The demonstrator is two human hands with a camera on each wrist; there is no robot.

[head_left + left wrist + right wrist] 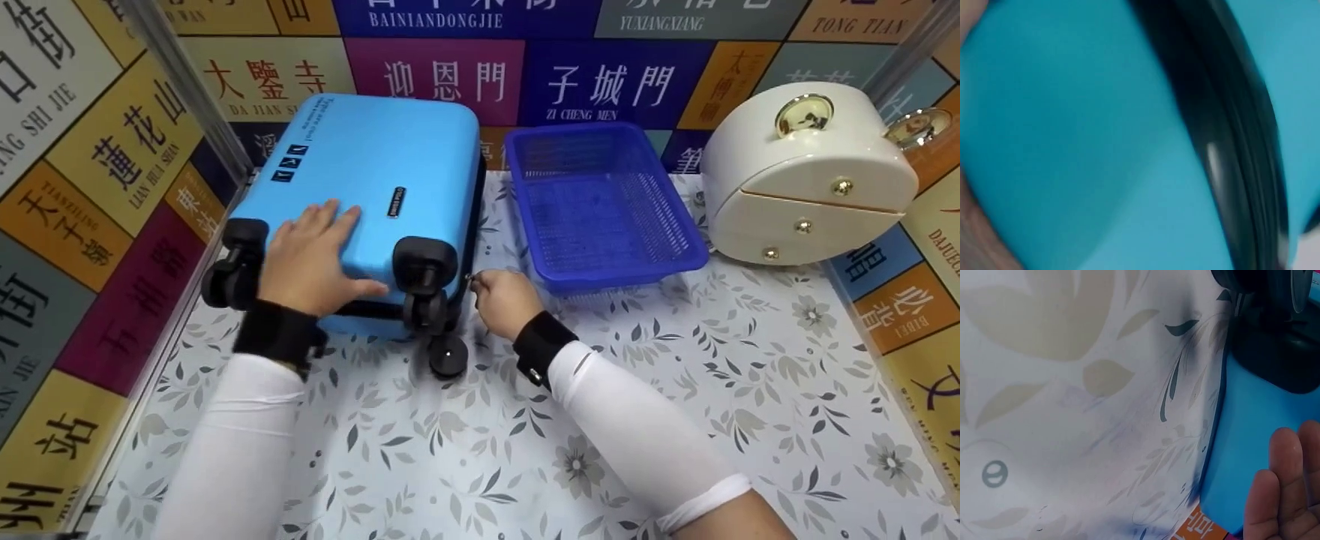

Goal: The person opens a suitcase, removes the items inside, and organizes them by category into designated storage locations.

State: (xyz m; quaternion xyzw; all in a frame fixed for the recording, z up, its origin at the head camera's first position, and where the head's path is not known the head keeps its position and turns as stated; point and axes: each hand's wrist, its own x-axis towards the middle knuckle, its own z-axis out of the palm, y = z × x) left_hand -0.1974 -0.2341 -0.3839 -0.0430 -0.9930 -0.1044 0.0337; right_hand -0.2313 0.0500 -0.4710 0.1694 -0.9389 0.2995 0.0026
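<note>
A light-blue suitcase (375,165) lies flat on the table, its black wheels (424,277) towards me. My left hand (307,259) rests on its near end with fingers spread over the shell. In the left wrist view, blue shell and a black seam (1213,124) fill most of the picture, with blurred bits of hand at the left edge. Beside the near right wheel, my right hand (506,300) has curled fingers and pinches a small dark zipper pull (471,280) at the suitcase's side. The right wrist view shows only fingers (1286,455) against the blue shell; the pull is hidden there.
A blue plastic basket (540,217) stands right of the suitcase. Farther right is a cream rounded case (802,180) with gold knobs. Panels with printed characters (450,82) enclose the back and sides. A leaf-patterned cover (420,465) lies over the table.
</note>
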